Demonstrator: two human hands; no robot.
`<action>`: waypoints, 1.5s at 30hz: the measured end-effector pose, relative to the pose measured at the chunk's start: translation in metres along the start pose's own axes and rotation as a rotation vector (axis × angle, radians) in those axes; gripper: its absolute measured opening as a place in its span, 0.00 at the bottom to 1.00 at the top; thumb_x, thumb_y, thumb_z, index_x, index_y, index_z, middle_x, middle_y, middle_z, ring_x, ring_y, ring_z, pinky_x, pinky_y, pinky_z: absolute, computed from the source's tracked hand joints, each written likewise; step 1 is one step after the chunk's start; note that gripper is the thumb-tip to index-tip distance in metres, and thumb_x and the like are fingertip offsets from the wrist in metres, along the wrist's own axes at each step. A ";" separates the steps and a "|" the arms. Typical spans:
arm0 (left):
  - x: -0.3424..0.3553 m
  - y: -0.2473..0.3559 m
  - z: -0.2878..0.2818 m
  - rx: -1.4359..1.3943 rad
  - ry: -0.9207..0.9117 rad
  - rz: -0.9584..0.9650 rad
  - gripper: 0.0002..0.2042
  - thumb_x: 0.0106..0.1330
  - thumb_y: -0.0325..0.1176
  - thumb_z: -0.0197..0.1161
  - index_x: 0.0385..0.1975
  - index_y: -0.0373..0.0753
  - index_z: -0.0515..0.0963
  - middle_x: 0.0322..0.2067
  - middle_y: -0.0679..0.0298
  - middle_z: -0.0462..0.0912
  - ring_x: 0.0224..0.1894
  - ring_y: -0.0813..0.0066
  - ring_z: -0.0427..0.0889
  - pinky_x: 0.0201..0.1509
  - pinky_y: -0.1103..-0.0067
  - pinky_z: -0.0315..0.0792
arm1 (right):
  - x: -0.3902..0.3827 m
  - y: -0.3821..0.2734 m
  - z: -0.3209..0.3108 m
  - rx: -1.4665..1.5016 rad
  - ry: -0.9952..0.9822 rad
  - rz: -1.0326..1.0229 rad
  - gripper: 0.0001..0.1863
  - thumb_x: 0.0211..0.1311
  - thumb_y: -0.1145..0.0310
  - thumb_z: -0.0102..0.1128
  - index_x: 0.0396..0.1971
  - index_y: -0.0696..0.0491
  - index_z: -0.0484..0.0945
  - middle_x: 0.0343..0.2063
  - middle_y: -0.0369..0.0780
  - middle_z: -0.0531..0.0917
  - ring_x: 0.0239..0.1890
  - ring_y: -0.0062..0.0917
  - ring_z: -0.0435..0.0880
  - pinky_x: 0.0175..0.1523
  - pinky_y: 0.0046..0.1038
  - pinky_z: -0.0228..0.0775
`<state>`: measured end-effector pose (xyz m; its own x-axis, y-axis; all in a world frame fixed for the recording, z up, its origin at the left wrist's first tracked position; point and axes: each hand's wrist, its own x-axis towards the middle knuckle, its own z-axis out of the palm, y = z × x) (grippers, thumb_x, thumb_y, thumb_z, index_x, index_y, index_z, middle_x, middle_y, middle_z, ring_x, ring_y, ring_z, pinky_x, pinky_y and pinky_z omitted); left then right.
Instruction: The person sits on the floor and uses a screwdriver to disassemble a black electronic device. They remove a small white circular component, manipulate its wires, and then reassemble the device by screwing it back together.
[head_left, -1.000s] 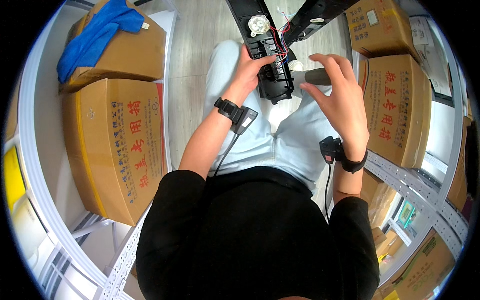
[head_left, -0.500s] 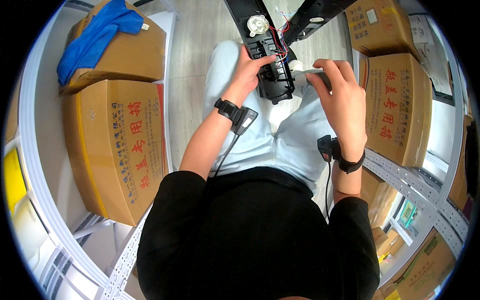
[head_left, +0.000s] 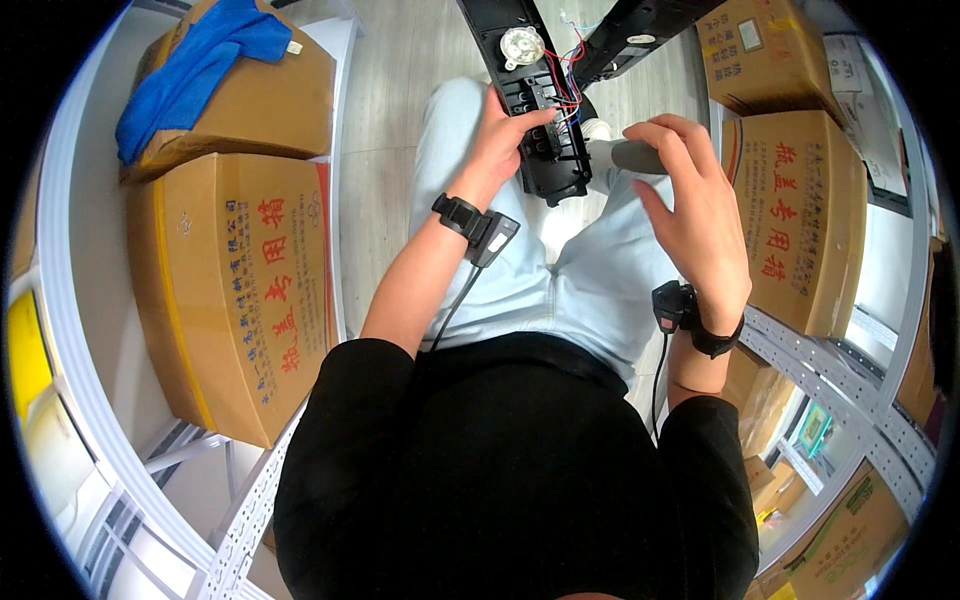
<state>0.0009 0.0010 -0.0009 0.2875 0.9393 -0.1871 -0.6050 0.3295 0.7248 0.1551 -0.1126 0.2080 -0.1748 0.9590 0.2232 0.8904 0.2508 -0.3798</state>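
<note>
Head view: wired black housing (head_left: pixel 520 78) slants between the legs (head_left: pixel 450 130), gripped at its side by the left hand (head_left: pixel 495 142); the right hand (head_left: pixel 702 205) arches open beside a grey cylindrical object (head_left: pixel 640 157), contact unclear; cardboard boxes (head_left: pixel 240 300) flank both sides

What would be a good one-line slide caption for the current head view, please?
Left hand holding a black housing with exposed wires, right hand apart to its right.

slanted black housing (head_left: pixel 522 90), wires (head_left: pixel 571 97) exposed; grey, seemingly cylindrical piece (head_left: pixel 636 157) nearby
</note>
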 end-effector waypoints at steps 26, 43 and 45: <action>-0.003 0.005 0.004 0.014 0.020 0.000 0.30 0.52 0.14 0.69 0.52 0.36 0.61 0.47 0.58 0.78 0.48 0.67 0.82 0.52 0.70 0.81 | 0.000 0.005 0.019 0.078 0.214 0.052 0.21 0.53 0.69 0.72 0.47 0.47 0.77 0.41 0.40 0.79 0.35 0.32 0.84 0.40 0.31 0.76; -0.002 0.004 0.002 -0.002 0.008 0.003 0.29 0.52 0.13 0.68 0.51 0.35 0.61 0.47 0.58 0.78 0.48 0.67 0.82 0.53 0.71 0.80 | -0.011 0.029 0.025 0.597 0.440 0.186 0.19 0.56 0.78 0.70 0.47 0.58 0.74 0.42 0.40 0.85 0.45 0.22 0.83 0.53 0.24 0.73; -0.002 0.004 0.002 0.000 0.013 0.004 0.29 0.52 0.14 0.68 0.51 0.35 0.61 0.47 0.58 0.78 0.48 0.67 0.82 0.53 0.71 0.79 | -0.013 0.030 0.022 0.685 0.485 0.222 0.20 0.56 0.80 0.70 0.47 0.58 0.73 0.42 0.42 0.84 0.47 0.25 0.83 0.54 0.26 0.73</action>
<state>-0.0002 0.0002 0.0038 0.2752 0.9418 -0.1932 -0.6064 0.3260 0.7253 0.1747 -0.1150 0.1735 0.3104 0.8721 0.3783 0.4063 0.2381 -0.8822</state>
